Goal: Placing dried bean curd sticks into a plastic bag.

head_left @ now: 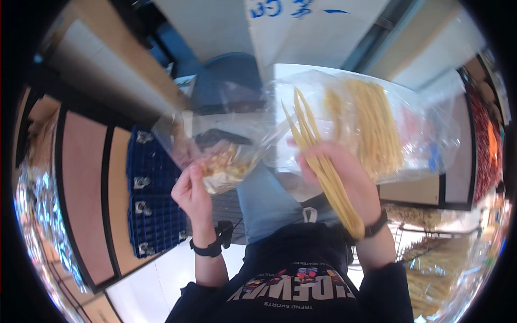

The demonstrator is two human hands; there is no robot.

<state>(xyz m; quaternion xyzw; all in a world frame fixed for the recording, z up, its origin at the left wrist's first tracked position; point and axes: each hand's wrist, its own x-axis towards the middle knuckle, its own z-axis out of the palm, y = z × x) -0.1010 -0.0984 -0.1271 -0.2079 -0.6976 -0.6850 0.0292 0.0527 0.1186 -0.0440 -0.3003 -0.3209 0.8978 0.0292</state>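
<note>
My left hand (193, 187) pinches the side of a clear plastic bag (258, 147) between thumb and fingers. Small yellowish bits and broken pieces (220, 167) lie at the bottom of this bag, whose mouth spreads upward. A bundle of long pale-yellow sticks (329, 171), apparently dried bean curd sticks, is gripped in my right hand (349, 167). Their thin tips point up and away beside the bag's right edge, while a bent end reaches back past my wrist. Just beyond the right hand, a larger clear bag (424, 121) holds many similar sticks (375, 129).
The larger bag rests on a white surface (284, 80). A dark blue plastic crate (157, 194) stands left, beside pink and tan panels (87, 194). A blue-grey stool or chair (232, 80) is ahead. Bagged dry goods (440, 278) lie at lower right.
</note>
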